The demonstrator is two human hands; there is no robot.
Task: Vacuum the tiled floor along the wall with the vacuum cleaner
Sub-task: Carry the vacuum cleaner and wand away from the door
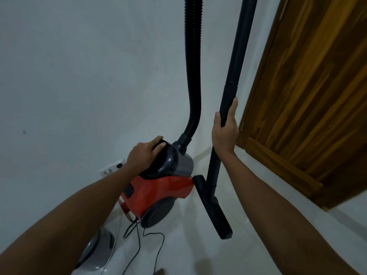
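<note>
The red and grey canister vacuum cleaner (158,181) is seen close to the pale wall (79,66), its dark handle at the top grasped by the left hand (144,154); whether it is lifted or resting on the white tiled floor (248,225) cannot be told for certain, though it appears tilted. A black ribbed hose (193,76) is carried upward from its front and out of view; a thin black cord (139,235) is trailed loosely over the tiles behind it. The long black rigid tube (232,86) is gripped by the right hand (225,130), fingers closed around it; its flat black floor nozzle (213,207) is held just beside the canister. A brown wooden door (307,96) is seen to the right; a white wall socket (113,167) is seen low on the wall.
</note>
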